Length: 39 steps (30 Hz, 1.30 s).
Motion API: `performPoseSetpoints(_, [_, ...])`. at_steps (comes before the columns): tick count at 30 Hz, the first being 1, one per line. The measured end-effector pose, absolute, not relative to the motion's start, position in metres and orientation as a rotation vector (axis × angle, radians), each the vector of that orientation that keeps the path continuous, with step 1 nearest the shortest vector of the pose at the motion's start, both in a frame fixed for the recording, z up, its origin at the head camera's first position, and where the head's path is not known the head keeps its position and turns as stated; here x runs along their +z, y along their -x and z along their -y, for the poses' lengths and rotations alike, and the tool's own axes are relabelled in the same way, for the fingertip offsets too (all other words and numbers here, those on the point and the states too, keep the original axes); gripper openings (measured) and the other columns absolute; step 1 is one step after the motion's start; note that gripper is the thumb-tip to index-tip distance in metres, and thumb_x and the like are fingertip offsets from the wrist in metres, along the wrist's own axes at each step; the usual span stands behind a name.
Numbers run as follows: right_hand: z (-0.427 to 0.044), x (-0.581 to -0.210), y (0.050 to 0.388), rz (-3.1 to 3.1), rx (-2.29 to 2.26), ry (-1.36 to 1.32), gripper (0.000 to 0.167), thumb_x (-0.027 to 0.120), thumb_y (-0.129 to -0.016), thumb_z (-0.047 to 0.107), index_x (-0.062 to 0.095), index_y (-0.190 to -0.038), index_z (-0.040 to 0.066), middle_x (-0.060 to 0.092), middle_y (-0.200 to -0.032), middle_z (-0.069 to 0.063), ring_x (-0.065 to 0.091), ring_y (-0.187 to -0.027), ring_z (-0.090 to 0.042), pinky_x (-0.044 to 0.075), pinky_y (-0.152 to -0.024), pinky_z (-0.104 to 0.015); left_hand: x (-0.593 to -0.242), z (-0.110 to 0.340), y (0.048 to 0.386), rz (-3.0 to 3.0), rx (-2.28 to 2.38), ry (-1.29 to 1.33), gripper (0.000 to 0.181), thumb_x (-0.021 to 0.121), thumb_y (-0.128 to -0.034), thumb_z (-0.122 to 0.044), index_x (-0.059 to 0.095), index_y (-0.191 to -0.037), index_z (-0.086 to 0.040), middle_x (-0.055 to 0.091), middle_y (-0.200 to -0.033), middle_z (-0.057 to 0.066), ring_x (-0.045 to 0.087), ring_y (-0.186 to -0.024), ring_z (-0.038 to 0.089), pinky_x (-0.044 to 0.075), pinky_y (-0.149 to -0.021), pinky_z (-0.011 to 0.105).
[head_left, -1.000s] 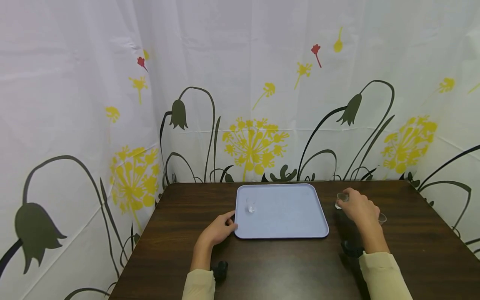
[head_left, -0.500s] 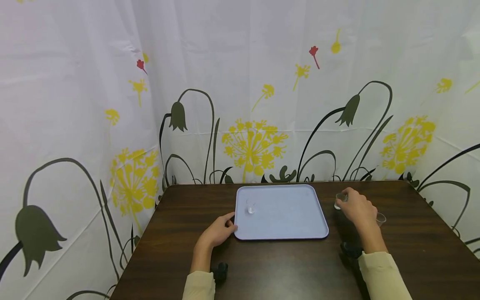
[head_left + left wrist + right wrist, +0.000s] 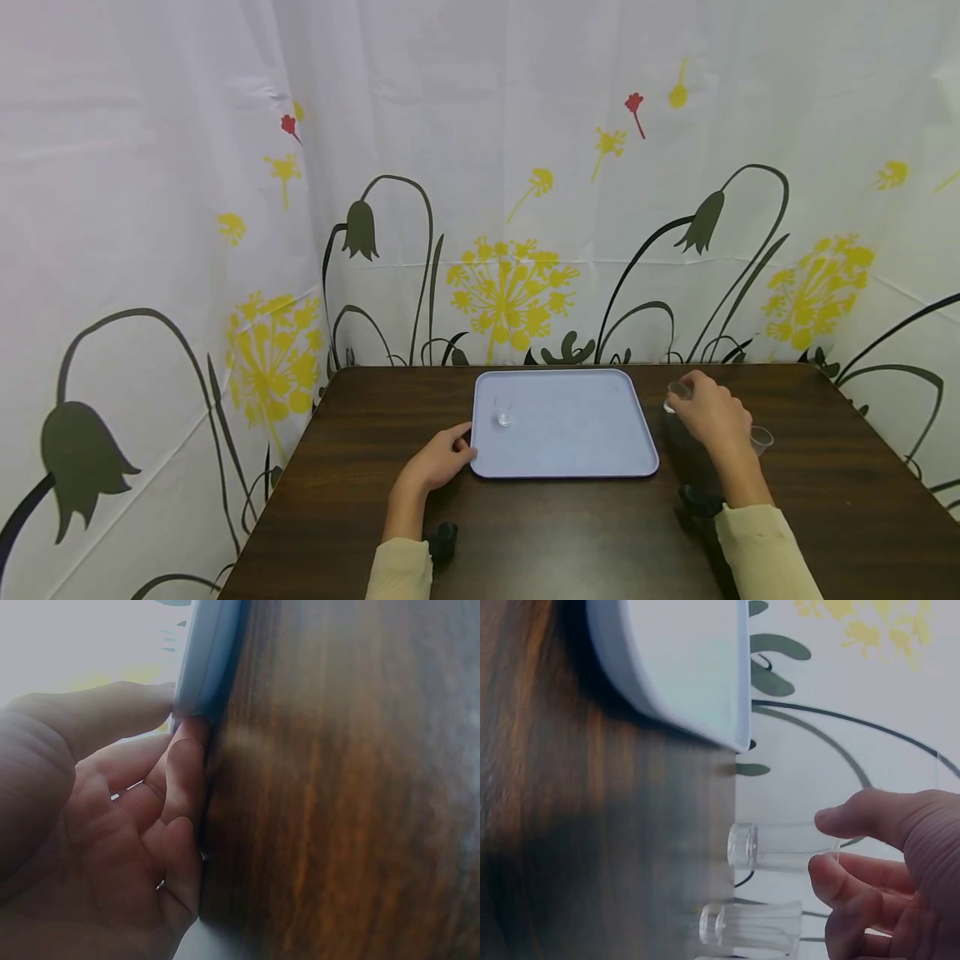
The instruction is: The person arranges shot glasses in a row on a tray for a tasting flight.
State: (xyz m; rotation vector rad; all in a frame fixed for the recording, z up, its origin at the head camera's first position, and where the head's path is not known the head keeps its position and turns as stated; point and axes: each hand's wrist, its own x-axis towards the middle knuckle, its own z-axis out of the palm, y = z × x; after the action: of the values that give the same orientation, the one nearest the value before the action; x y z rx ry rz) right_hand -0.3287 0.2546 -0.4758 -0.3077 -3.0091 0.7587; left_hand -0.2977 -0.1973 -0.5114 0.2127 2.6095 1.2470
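Observation:
My right hand (image 3: 715, 417) pinches a small clear shot glass (image 3: 678, 395) near its rim, between thumb and fingers, to the right of the tray. The right wrist view shows this shot glass (image 3: 780, 847) upright; whether its base touches the table I cannot tell. A second clear glass (image 3: 754, 928) stands beside it, and a third is only just in view at the bottom edge. At the left, my left hand (image 3: 435, 458) grips the edge of a pale blue tray (image 3: 570, 433), thumb on the rim (image 3: 196, 667) and a finger under it. Another shot glass (image 3: 504, 414) stands on the tray's left part.
A dark wooden table (image 3: 570, 542) lies under everything. Behind it hangs a white curtain (image 3: 540, 125) with a flower print. A clear glass rim (image 3: 761, 437) shows just right of my right wrist, partly hidden by the hand.
The right hand has shifted slightly left with the shot glass, nearer the tray. More of the glass behind that wrist shows. The left hand and tray look unmoved.

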Motion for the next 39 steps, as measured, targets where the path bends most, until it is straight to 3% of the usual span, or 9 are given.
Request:
performPoseSetpoints(10, [-0.229,-0.473,0.329,2.910,0.740,0.255,0.059,0.061,-0.102,0.051,0.065,-0.139,0.006,0.076,-0.124,-0.022,0.071,-0.105,-0.051,0.050,-0.078,-0.064,-0.515,0.197,0.298,-2.606,1.245,-0.226,0.060,0.066,-0.1036,-0.014,0.048,-0.158,0.004,0.059,-0.091,0.006,0.050,-0.075,0.017,0.040,-0.070,0.032])
performPoseSetpoints(16, [-0.209,-0.480,0.331,2.813,0.765,0.194,0.052,0.063,-0.102,0.049,0.069,-0.134,0.008,0.079,-0.114,-0.016,0.073,-0.096,-0.044,0.051,-0.077,-0.061,-0.519,0.197,0.298,-2.618,1.237,-0.224,0.060,0.067,-0.1034,-0.015,0.049,-0.158,0.004,0.059,-0.091,0.005,0.050,-0.076,0.017,0.040,-0.070,0.032])
performPoseSetpoints(25, [-0.184,-0.493,0.335,2.752,0.839,0.062,0.047,0.069,-0.100,0.043,0.072,-0.128,0.006,0.076,-0.098,-0.010,0.067,-0.078,-0.027,0.048,-0.063,-0.042,-0.523,0.198,0.298,-2.618,1.248,-0.221,0.060,0.067,-0.1035,-0.015,0.049,-0.158,0.003,0.058,-0.092,0.006,0.051,-0.077,0.017,0.040,-0.071,0.033])
performPoseSetpoints(39, [-0.141,-0.492,0.343,2.791,1.103,-0.063,0.046,0.073,-0.098,0.044,0.074,-0.132,0.012,0.075,-0.111,-0.008,0.065,-0.086,-0.023,0.045,-0.065,-0.035,-0.523,0.198,0.300,-2.603,1.260,-0.218,0.059,0.066,-0.1043,-0.016,0.049,-0.158,0.002,0.058,-0.090,0.004,0.050,-0.075,0.016,0.039,-0.069,0.031])
